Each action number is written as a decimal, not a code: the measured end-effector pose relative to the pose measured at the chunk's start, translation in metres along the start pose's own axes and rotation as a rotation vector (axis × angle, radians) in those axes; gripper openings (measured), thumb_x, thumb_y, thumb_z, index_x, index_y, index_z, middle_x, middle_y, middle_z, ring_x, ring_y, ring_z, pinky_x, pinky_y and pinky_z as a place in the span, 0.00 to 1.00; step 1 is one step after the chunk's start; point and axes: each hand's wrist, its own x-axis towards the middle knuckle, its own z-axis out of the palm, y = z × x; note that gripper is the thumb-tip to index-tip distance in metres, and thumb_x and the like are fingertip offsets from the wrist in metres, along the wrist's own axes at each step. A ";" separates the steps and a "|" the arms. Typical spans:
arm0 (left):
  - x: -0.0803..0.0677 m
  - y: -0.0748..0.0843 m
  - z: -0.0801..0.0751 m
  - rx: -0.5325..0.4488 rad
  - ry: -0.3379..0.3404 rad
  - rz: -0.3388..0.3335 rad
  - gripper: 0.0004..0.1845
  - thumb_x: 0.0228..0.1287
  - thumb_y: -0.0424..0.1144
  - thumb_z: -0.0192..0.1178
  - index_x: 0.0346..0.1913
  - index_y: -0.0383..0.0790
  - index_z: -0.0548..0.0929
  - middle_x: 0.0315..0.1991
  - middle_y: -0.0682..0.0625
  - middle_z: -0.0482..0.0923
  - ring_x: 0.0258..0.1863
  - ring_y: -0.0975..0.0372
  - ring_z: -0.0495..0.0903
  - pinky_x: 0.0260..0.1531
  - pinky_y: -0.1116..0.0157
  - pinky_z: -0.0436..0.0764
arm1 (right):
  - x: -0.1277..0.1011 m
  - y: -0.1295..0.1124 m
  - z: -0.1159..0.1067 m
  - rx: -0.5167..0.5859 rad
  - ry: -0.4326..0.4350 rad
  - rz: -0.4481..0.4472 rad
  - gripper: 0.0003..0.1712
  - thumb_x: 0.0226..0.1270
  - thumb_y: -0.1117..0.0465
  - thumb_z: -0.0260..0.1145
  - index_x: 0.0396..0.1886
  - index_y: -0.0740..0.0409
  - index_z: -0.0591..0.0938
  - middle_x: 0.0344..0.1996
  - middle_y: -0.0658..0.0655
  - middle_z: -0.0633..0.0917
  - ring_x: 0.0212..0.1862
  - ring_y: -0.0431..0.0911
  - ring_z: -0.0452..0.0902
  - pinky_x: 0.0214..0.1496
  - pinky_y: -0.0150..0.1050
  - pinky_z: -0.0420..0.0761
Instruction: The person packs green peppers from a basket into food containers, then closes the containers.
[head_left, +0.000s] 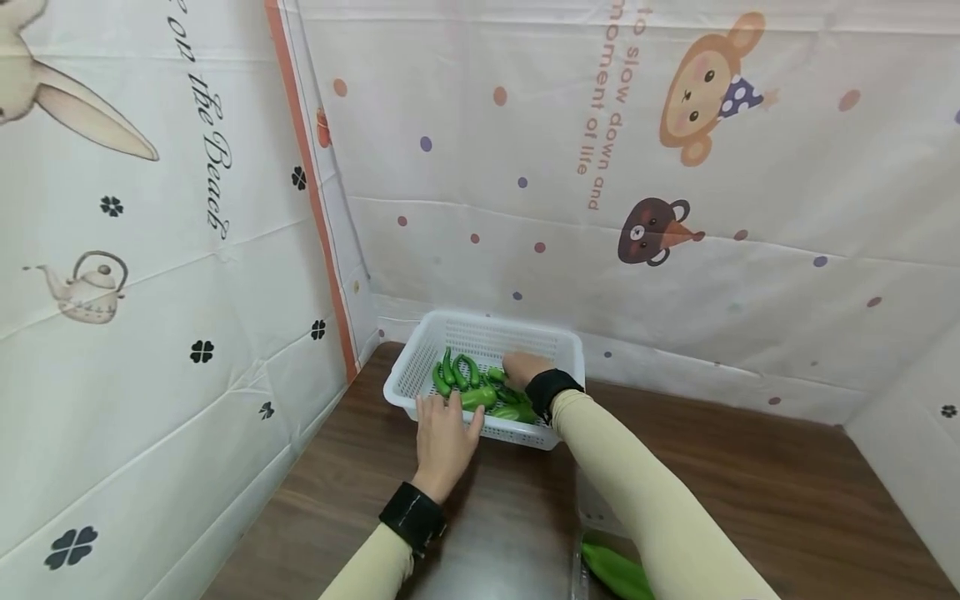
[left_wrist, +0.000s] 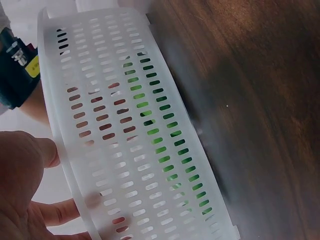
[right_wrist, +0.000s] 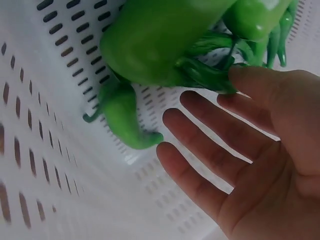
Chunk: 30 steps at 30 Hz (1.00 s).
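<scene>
The spread left hand [head_left: 442, 442] is resting on the white basket [head_left: 495, 321] at seven o'clock; at three, the spread right hand [head_left: 527, 371] is touching green peppers [head_left: 478, 397].

The right hand [right_wrist: 270, 175] spreads its fingers inside a white basket [right_wrist: 90, 155], thumb at a dark pepper's [right_wrist: 204, 74] end. Beside the fingertips lies a small curved pepper [right_wrist: 122, 117], next to a big pepper [right_wrist: 152, 42]; more peppers [right_wrist: 256, 19] crowd the upper right.
</scene>
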 end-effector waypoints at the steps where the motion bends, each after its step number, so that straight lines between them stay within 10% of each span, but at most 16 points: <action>1: -0.001 0.000 0.001 0.002 -0.002 0.001 0.25 0.65 0.48 0.70 0.47 0.24 0.84 0.38 0.31 0.81 0.47 0.40 0.81 0.68 0.34 0.63 | 0.001 0.001 0.003 -0.006 0.001 0.005 0.12 0.73 0.60 0.69 0.28 0.54 0.79 0.22 0.53 0.78 0.25 0.44 0.69 0.32 0.39 0.69; 30: 0.002 0.000 0.004 0.031 0.003 0.007 0.24 0.66 0.49 0.69 0.45 0.26 0.84 0.39 0.31 0.82 0.48 0.39 0.81 0.68 0.34 0.64 | 0.003 0.016 0.009 0.017 0.104 -0.017 0.08 0.74 0.63 0.66 0.32 0.55 0.79 0.25 0.53 0.78 0.27 0.45 0.70 0.31 0.39 0.69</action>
